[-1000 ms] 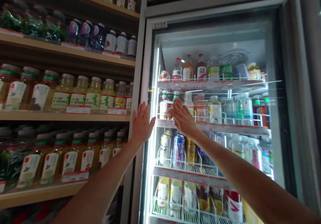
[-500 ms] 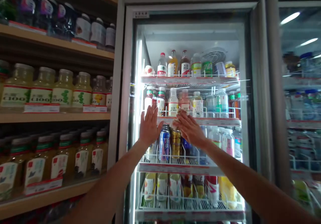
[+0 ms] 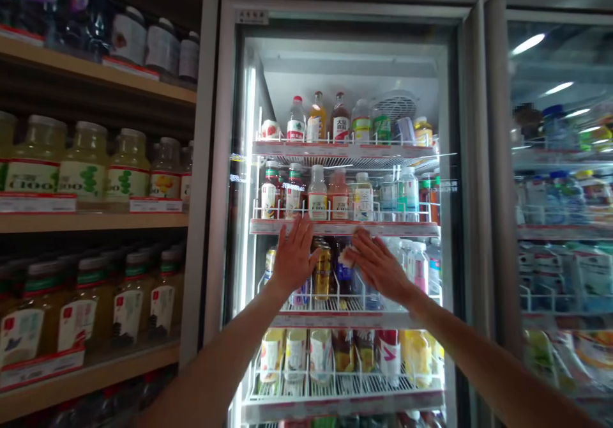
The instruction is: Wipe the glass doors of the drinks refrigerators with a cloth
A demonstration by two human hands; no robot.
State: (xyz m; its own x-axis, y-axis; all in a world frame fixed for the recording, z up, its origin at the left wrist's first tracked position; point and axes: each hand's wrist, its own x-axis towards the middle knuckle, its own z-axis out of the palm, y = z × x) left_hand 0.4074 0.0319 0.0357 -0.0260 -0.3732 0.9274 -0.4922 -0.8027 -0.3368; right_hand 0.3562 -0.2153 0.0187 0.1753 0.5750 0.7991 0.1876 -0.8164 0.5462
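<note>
Both my arms reach toward a glass door (image 3: 354,51) of an upright drinks fridge. My left hand (image 3: 293,259) is flat with the fingers stretched, seemingly resting on the glass just below the second shelf. To its right, my right hand (image 3: 378,265) presses a pale, crumpled cloth or tissue (image 3: 347,259) against the door. Only the cloth's edge shows beside the fingers. Behind the glass, between the hands, stands a gold can (image 3: 322,275). A juice bottle (image 3: 317,195) is on the shelf above.
Wooden shelves (image 3: 96,219) with rows of juice bottles (image 3: 83,163) stand at the left, beside the fridge frame (image 3: 204,160). On the right, a long metal handle (image 3: 495,160) runs down near a second glass door (image 3: 565,51) with more drinks behind it.
My right hand has moved right and slightly down across the glass with the cloth. The left hand has also shifted right and down. The view has turned a little to the right.
</note>
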